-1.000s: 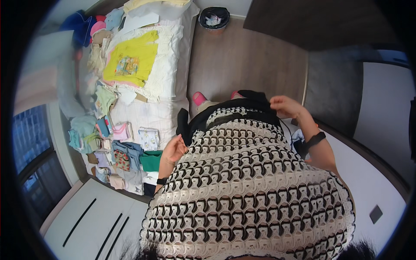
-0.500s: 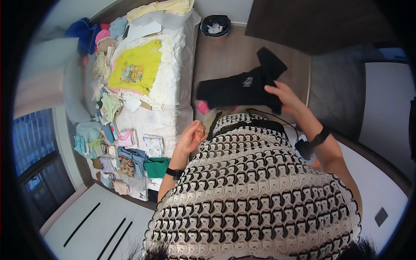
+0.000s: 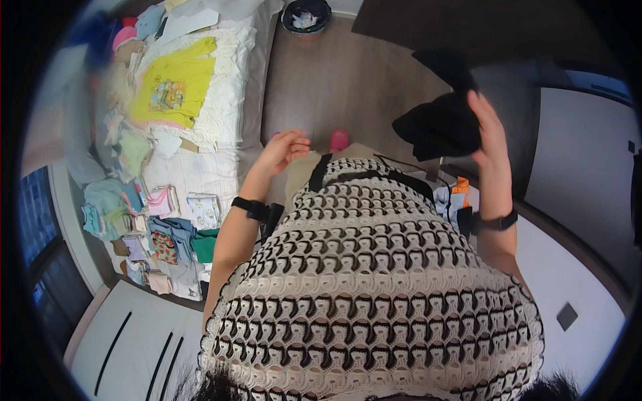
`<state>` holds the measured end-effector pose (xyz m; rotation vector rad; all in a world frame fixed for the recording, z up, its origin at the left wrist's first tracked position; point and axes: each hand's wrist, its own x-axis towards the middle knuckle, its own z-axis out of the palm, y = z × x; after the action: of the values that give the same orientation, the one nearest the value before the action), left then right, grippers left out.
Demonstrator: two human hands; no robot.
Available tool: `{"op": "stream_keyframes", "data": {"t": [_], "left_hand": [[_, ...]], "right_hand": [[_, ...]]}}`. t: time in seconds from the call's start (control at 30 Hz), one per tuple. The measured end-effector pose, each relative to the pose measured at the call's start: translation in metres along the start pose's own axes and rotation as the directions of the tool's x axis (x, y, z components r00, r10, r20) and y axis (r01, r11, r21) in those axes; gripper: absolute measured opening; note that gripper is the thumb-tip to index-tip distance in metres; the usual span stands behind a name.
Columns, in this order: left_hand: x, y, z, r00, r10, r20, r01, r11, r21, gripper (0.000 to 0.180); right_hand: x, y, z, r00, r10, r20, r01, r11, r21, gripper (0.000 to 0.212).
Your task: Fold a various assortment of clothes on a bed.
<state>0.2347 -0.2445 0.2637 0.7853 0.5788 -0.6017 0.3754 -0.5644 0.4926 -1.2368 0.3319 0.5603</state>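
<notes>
A black garment (image 3: 438,127) hangs bunched in front of me on the right, with one part sticking up toward the dark panel. My right hand (image 3: 490,130) grips its right edge, thumb and fingers partly behind the cloth and a little blurred. Whether it is a shirt or trousers, I cannot tell from its folds. Over by the bed's side, my left hand (image 3: 285,151) is held in the air with its fingers loosely stretched and nothing in them. Below it on the floor is a pink slipper (image 3: 339,140).
The bed (image 3: 257,80) on the left carries a yellow long-sleeved top (image 3: 180,80), several folded clothes and a green folded garment (image 3: 206,245). A lined bin (image 3: 306,19) stands beyond the floor. Beside my right forearm lie orange and pale-blue items (image 3: 455,195).
The garment has swung up and to the right with my right hand, from stretched out to bunched. My left hand has risen away and its curled fingers have loosened. The view has shifted right.
</notes>
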Motion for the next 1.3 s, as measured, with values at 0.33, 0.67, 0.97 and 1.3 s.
{"op": "stream_keyframes", "data": {"t": [0.33, 0.67, 0.97, 1.3], "left_hand": [[0.057, -0.011, 0.042, 0.995, -0.058, -0.084, 0.028, 0.947, -0.32, 0.046], [0.011, 0.045, 0.012, 0.892, 0.371, -0.259, -0.431, 0.87, -0.241, 0.021], [-0.094, 0.01, -0.014, 0.991, 0.016, -0.131, 0.007, 0.985, 0.172, 0.036], [-0.104, 0.022, 0.009, 0.894, 0.289, -0.342, -0.263, 0.957, 0.121, 0.025]], "right_hand": [[-0.061, -0.015, -0.023, 0.948, -0.27, -0.171, 0.285, 0.956, 0.073, 0.032], [-0.006, 0.031, -0.079, 0.949, -0.185, -0.255, 0.161, 0.981, -0.112, 0.023], [0.011, 0.112, -0.11, 0.968, 0.239, -0.076, -0.242, 0.811, -0.533, 0.025], [0.021, 0.11, -0.104, 0.95, 0.168, -0.262, -0.237, 0.936, -0.26, 0.029]]}}
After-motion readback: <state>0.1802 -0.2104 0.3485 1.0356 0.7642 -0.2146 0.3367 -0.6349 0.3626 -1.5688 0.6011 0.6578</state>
